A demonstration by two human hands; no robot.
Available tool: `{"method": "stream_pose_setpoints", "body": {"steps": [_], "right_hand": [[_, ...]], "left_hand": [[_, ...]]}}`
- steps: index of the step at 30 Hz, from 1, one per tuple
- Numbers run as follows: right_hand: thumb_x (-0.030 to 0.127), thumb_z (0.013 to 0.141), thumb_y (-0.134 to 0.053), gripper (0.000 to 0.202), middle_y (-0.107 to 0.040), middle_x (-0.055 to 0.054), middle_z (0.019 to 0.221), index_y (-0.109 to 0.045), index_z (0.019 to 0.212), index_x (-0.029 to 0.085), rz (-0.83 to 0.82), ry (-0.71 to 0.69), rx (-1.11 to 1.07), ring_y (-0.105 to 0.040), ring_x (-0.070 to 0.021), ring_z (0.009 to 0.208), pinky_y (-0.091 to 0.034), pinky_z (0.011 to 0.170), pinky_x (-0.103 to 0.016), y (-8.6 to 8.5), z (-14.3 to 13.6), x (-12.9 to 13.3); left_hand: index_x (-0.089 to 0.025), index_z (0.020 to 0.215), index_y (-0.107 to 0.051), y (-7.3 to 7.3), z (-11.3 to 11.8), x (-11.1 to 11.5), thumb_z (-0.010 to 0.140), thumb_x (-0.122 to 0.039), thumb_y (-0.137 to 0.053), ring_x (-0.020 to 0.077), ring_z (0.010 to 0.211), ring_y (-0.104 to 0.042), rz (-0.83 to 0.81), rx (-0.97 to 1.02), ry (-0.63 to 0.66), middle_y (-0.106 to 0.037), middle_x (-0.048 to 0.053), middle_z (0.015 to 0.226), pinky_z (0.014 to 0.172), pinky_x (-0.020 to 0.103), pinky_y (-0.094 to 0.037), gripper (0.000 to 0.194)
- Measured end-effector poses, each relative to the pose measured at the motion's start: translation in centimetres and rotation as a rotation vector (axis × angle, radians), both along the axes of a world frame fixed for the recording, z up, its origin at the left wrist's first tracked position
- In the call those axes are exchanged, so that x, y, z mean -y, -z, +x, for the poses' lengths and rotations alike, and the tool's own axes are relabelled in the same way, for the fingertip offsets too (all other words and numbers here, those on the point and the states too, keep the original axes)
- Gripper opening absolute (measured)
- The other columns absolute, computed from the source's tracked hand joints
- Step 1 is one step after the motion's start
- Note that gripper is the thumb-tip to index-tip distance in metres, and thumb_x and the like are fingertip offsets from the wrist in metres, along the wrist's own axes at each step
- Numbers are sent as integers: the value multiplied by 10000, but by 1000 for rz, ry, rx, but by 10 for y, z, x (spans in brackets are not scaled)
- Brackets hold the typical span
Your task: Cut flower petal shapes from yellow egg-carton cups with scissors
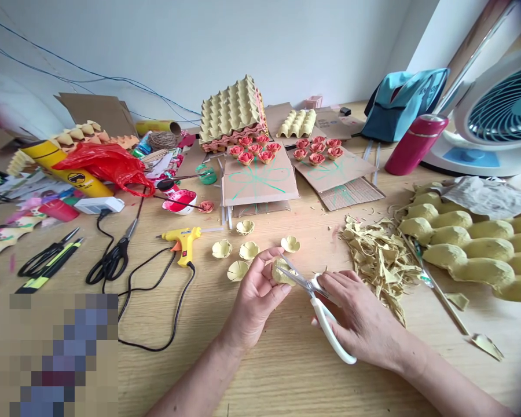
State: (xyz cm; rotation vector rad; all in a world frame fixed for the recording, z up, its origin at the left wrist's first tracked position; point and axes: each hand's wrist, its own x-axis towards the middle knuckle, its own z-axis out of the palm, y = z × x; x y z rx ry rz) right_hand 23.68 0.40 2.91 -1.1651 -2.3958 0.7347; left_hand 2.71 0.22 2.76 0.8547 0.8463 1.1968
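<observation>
Between the thumb and fingers of my left hand (254, 301) is a yellowish egg-carton cup (282, 272). My right hand (360, 318) grips white-handled scissors (330, 330), whose parted blades lie at the cup's edge. Just beyond, several cut flower-shaped cups (249, 250) rest on the table. Beside my right hand lies a heap of carton scraps (380, 260). Farther back, red-painted paper flowers (255, 149) stand on a cardboard sheet (260, 185) with green stems drawn on it; a second such sheet (338, 174) is to its right.
A yellow glue gun (182, 240), its cord looping across the table, lies left of my hands, near black scissors (113, 258). Egg trays (469, 243) fill the right side. A red thermos (417, 145) and a fan (495, 116) stand behind them. A bowl of red paint (180, 201) sits back left.
</observation>
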Motion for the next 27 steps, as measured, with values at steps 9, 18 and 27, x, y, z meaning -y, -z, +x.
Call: {"method": "stream_pose_setpoints", "body": {"steps": [9, 18, 27], "right_hand": [[299, 899, -645, 189, -553, -10, 878, -476, 925, 216, 39, -22, 18, -505, -210, 815, -363, 830, -386, 3, 0, 0], [325, 889, -645, 227, -547, -3, 846, -443, 887, 221, 54, -56, 2, -490, -205, 785, -361, 866, -405, 3, 1, 0], [292, 864, -640, 217, -538, 5, 831, -433, 874, 226, 69, -57, -17, -479, -200, 767, -360, 886, -417, 1, 1, 1]], "left_hand": [[-236, 1218, -573, -6, 2, 0, 808, -210, -794, 99, 812, -536, 62, -73, 18, -597, -19, 899, 813, 223, -458, 466], [-240, 1262, -549, -6, -4, -4, 824, -199, -777, 116, 844, -545, 136, -148, 52, -582, -9, 922, 838, 252, -466, 496], [-266, 1276, -554, -4, -8, -4, 820, -219, -798, 99, 818, -524, 109, -99, 65, -558, -29, 879, 821, 235, -451, 520]]}}
